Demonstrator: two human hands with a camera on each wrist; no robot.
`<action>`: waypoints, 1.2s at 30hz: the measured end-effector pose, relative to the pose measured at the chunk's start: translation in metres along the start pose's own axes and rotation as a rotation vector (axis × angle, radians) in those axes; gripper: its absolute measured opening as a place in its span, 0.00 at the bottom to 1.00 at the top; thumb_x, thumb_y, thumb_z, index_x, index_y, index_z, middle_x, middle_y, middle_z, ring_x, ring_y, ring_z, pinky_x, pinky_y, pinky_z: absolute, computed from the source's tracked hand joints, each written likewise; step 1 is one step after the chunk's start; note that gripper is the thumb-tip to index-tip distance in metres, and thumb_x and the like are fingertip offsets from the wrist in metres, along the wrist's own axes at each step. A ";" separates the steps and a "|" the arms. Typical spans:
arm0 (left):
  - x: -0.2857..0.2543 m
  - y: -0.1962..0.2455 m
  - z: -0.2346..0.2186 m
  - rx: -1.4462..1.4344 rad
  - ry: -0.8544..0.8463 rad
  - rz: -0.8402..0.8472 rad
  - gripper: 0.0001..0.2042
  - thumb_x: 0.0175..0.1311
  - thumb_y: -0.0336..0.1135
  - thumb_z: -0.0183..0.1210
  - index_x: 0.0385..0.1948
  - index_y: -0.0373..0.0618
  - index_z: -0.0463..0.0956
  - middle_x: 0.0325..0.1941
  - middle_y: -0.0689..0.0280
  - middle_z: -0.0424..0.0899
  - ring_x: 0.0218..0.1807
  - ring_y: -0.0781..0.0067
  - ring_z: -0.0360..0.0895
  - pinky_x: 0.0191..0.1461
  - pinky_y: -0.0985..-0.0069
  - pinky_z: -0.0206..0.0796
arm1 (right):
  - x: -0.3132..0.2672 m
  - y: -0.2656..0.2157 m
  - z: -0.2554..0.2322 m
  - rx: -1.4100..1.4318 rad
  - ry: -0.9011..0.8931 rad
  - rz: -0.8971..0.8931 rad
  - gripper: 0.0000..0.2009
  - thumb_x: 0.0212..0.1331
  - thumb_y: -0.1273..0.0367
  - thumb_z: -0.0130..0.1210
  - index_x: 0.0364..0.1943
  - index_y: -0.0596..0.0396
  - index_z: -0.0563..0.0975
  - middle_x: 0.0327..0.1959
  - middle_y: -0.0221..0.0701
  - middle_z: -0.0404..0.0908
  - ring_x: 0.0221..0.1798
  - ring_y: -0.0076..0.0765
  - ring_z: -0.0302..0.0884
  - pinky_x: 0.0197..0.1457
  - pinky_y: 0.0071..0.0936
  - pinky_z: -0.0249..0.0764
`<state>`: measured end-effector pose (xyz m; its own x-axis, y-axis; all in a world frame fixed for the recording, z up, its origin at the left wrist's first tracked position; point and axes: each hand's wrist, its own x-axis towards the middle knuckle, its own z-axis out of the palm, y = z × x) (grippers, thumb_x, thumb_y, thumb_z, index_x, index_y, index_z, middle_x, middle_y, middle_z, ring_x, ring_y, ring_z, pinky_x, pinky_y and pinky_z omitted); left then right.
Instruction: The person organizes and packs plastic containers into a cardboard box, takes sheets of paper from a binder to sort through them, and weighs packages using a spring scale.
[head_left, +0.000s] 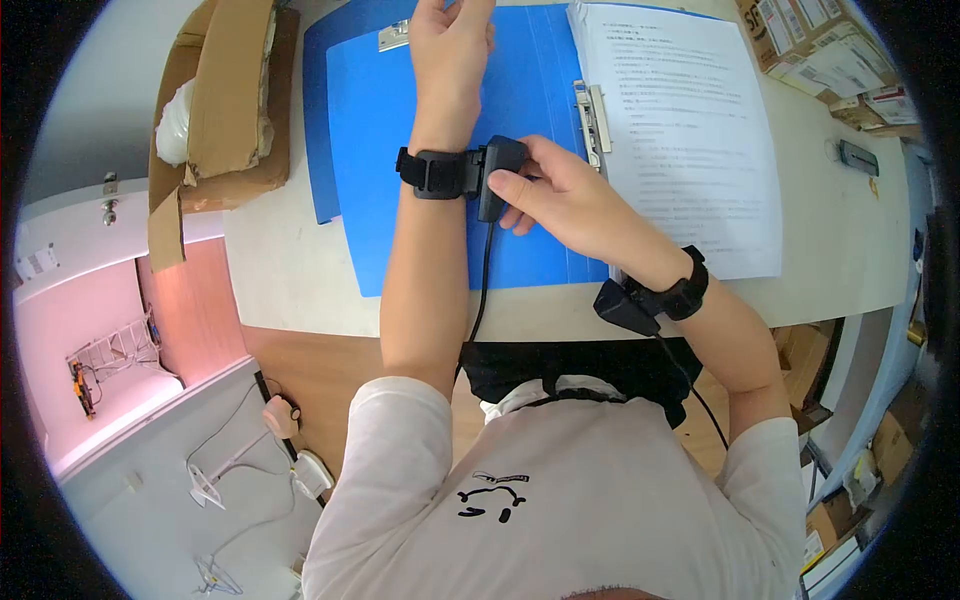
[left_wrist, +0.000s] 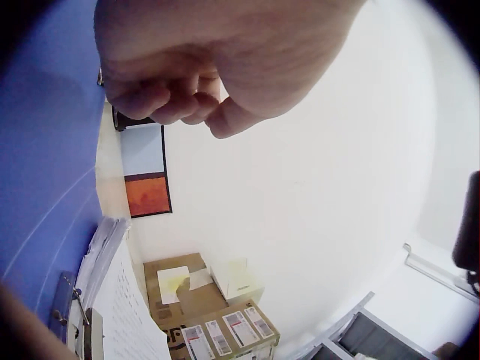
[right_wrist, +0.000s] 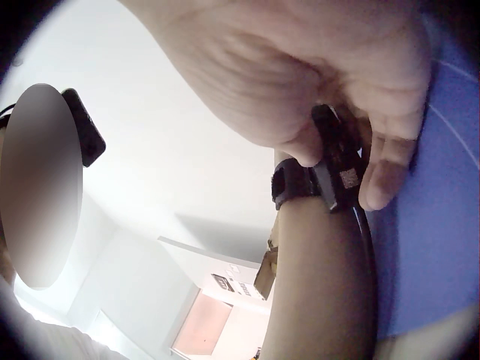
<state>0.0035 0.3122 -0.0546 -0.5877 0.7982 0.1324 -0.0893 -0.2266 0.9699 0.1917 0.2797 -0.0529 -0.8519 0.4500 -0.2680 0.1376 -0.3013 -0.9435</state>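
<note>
My right hand pinches the small black camera worn on my left wrist, thumb on the near face and fingers round the far side. In the right wrist view, the same camera shows a small square code between the thumb and fingers. A black strap holds it to the wrist. My left hand reaches over the open blue folder, partly cut off by the top of the head view. Its fingers are loosely curled and hold nothing.
Printed papers lie at the folder's right side, beside a metal clip. An open cardboard box stands at the table's left, taped cartons at the back right. A black cable runs down from the left wrist camera.
</note>
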 end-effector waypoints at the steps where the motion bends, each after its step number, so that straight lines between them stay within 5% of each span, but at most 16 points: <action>1: 0.001 0.000 -0.003 0.015 -0.029 -0.024 0.13 0.68 0.36 0.65 0.47 0.41 0.76 0.29 0.70 0.76 0.29 0.78 0.72 0.33 0.79 0.65 | 0.000 0.000 0.000 0.002 -0.005 0.008 0.23 0.70 0.58 0.58 0.54 0.65 0.71 0.42 0.38 0.81 0.36 0.32 0.84 0.38 0.29 0.82; 9: 0.005 -0.004 -0.001 -0.064 0.005 0.005 0.10 0.68 0.33 0.64 0.43 0.40 0.76 0.26 0.73 0.73 0.26 0.83 0.66 0.29 0.80 0.59 | -0.004 -0.006 0.000 -0.010 -0.029 0.075 0.23 0.72 0.60 0.57 0.59 0.66 0.70 0.46 0.36 0.79 0.40 0.29 0.83 0.43 0.27 0.81; 12: 0.006 -0.007 -0.003 -0.024 0.003 -0.052 0.11 0.67 0.35 0.65 0.45 0.40 0.77 0.29 0.71 0.76 0.28 0.82 0.70 0.31 0.81 0.62 | -0.009 -0.004 0.002 -0.011 0.033 0.024 0.26 0.67 0.59 0.60 0.58 0.68 0.69 0.44 0.43 0.82 0.36 0.32 0.82 0.39 0.29 0.79; 14: 0.004 -0.008 -0.004 0.012 -0.001 -0.085 0.13 0.66 0.37 0.65 0.46 0.40 0.78 0.32 0.68 0.80 0.31 0.81 0.74 0.33 0.81 0.65 | -0.012 -0.008 -0.001 -0.313 0.140 -0.182 0.30 0.66 0.60 0.61 0.62 0.71 0.66 0.47 0.47 0.81 0.40 0.37 0.81 0.44 0.33 0.79; 15: 0.005 -0.008 -0.004 0.004 -0.012 -0.102 0.12 0.67 0.37 0.65 0.45 0.41 0.77 0.29 0.70 0.78 0.28 0.82 0.72 0.31 0.82 0.62 | -0.014 -0.013 -0.003 -0.343 0.125 -0.118 0.33 0.70 0.60 0.58 0.70 0.68 0.60 0.54 0.43 0.77 0.36 0.26 0.78 0.37 0.25 0.74; 19: 0.003 -0.008 -0.002 0.033 -0.012 -0.155 0.12 0.67 0.38 0.65 0.44 0.41 0.76 0.27 0.71 0.77 0.26 0.83 0.70 0.30 0.83 0.61 | -0.010 -0.016 -0.016 -0.340 0.117 -0.119 0.32 0.70 0.61 0.58 0.69 0.67 0.61 0.55 0.42 0.78 0.35 0.26 0.77 0.37 0.25 0.74; 27: 0.000 -0.006 -0.001 -0.051 0.049 -0.194 0.10 0.67 0.36 0.66 0.38 0.44 0.73 0.23 0.75 0.70 0.22 0.85 0.64 0.25 0.82 0.54 | -0.004 -0.007 -0.018 -0.354 0.199 -0.169 0.15 0.68 0.64 0.59 0.48 0.59 0.70 0.41 0.32 0.78 0.30 0.21 0.74 0.34 0.22 0.72; 36: -0.003 -0.002 0.000 0.014 0.092 -0.201 0.22 0.64 0.30 0.65 0.19 0.58 0.57 0.16 0.79 0.60 0.17 0.87 0.54 0.20 0.80 0.45 | 0.000 -0.021 -0.025 0.012 0.155 -0.079 0.09 0.66 0.69 0.59 0.42 0.58 0.72 0.32 0.30 0.78 0.33 0.24 0.77 0.34 0.24 0.74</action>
<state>0.0058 0.3103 -0.0565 -0.6302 0.7720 -0.0826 -0.2014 -0.0598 0.9777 0.2013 0.3073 -0.0377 -0.7712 0.5970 -0.2210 0.0667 -0.2695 -0.9607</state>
